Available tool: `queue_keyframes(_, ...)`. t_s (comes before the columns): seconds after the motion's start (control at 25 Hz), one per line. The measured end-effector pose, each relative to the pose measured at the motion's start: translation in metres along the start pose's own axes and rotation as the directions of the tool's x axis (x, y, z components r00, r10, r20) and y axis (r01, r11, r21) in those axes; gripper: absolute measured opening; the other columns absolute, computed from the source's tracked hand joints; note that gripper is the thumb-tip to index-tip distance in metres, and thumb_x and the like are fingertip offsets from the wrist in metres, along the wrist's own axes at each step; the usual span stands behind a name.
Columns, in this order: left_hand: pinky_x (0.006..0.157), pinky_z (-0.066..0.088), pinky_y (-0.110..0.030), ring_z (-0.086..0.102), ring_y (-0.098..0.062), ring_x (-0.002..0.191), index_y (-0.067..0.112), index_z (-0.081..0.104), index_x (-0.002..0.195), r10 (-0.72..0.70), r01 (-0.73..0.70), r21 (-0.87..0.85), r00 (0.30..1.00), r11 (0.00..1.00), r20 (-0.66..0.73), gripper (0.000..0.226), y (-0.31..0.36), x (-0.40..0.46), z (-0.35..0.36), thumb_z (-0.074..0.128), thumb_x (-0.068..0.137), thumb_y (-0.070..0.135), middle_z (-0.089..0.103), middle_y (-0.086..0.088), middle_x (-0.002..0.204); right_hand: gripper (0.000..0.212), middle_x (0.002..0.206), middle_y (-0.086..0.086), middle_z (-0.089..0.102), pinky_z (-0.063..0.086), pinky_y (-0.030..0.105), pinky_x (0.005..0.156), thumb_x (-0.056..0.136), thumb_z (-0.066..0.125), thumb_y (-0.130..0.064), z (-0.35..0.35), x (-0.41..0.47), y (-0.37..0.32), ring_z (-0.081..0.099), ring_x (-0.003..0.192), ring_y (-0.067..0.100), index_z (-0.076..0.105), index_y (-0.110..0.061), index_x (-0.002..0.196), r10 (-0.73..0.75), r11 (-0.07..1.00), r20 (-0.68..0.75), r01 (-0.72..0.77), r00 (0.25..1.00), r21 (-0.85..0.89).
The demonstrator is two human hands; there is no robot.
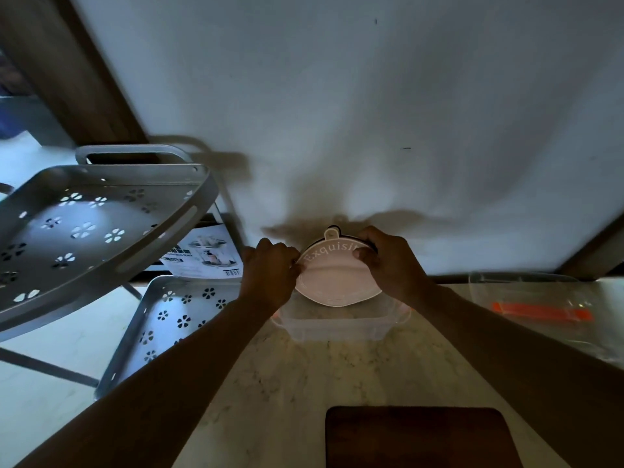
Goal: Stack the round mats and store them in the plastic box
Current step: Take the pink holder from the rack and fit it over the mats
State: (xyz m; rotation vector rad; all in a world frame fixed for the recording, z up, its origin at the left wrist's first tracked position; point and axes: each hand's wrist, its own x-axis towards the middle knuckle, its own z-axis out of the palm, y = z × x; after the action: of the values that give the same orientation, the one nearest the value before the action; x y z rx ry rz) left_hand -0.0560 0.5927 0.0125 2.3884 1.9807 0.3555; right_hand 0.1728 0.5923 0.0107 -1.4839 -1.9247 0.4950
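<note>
A stack of round mats (336,276), the front one pale pink with raised lettering and a hanging tab on top, is held tilted above the far part of a clear plastic box (332,327) on the marble counter. A darker mat edge shows behind the pink one. My left hand (270,270) grips the stack's left rim. On the right rim sits my right hand (391,261), thumb pressed on the mat's face. The stack's lower edge dips toward the box opening; I cannot tell whether it touches the box.
A grey perforated shelf rack (101,231) stands left of the counter, with a printed leaflet (206,255) on it. A clear lid with an orange strip (540,312) lies at right. A dark wooden board (418,437) sits at the near edge. A white wall is close behind.
</note>
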Motion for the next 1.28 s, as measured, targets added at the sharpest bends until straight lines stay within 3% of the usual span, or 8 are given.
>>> queue_keyframes(0.28, 0.087, 0.03, -0.042, 0.054, -0.027, 0.104, 0.026, 0.073, 0.095, -0.075, 0.063, -0.099, 0.99, 0.993, -0.123, 0.013, -0.001, 0.005, 0.009, 0.063, 0.09, 0.031, 0.074, 0.002, 0.095, 0.012, 0.099, 0.007, 0.061, 0.036, 0.025, 0.072, 0.088, 0.067, -0.017, 0.004, 0.0, 0.001, 0.054, 0.091, 0.024, 0.066, -0.013, 0.099, -0.152, 0.953, -0.078, 0.125, 0.985, -0.274)
queue_keyframes(0.6, 0.089, 0.033, -0.045, 0.053, -0.027, 0.105, 0.02, 0.07, 0.094, -0.006, -0.012, -0.138, 0.991, 0.99, -0.135, 0.011, -0.002, 0.009, 0.013, 0.062, 0.089, 0.026, 0.07, -0.001, 0.1, 0.014, 0.098, 0.008, 0.062, 0.038, 0.026, 0.073, 0.089, 0.066, -0.017, 0.009, 0.001, 0.004, 0.059, 0.088, 0.027, 0.066, -0.011, 0.103, -0.068, 0.971, -0.09, 0.045, 0.994, -0.236)
queue_keyframes(0.84, 0.088, 0.033, -0.043, 0.055, -0.026, 0.101, 0.019, 0.066, 0.101, 0.053, -0.079, -0.179, 0.988, 0.981, -0.144, 0.027, -0.002, 0.008, 0.018, 0.064, 0.085, 0.04, 0.07, -0.001, 0.099, 0.019, 0.1, 0.012, 0.062, 0.04, 0.028, 0.075, 0.088, 0.068, -0.013, 0.008, 0.0, 0.003, 0.059, 0.091, 0.029, 0.066, -0.008, 0.106, -0.132, 0.958, -0.077, 0.107, 0.988, -0.266)
queue_keyframes(0.96, 0.087, 0.034, -0.043, 0.058, -0.029, 0.103, 0.019, 0.063, 0.112, 0.089, -0.113, -0.163, 0.985, 0.98, -0.149, 0.036, 0.001, 0.008, 0.019, 0.071, 0.081, 0.036, 0.071, -0.003, 0.105, 0.019, 0.103, 0.013, 0.062, 0.046, 0.034, 0.078, 0.088, 0.068, -0.014, 0.008, 0.0, 0.004, 0.058, 0.094, 0.029, 0.065, -0.006, 0.106, -0.133, 0.955, -0.065, 0.11, 0.989, -0.274)
queue_keyframes(1.28, 0.086, 0.031, -0.041, 0.057, -0.026, 0.108, 0.021, 0.067, 0.104, 0.093, -0.121, -0.188, 0.984, 0.975, -0.149, 0.018, 0.001, 0.018, 0.017, 0.068, 0.086, 0.025, 0.071, -0.002, 0.105, 0.039, 0.11, 0.017, 0.059, 0.048, 0.041, 0.085, 0.075, 0.079, -0.012, 0.004, 0.002, 0.01, 0.055, 0.103, 0.034, 0.061, -0.003, 0.108, -0.131, 0.932, 0.028, 0.133, 0.991, -0.338)
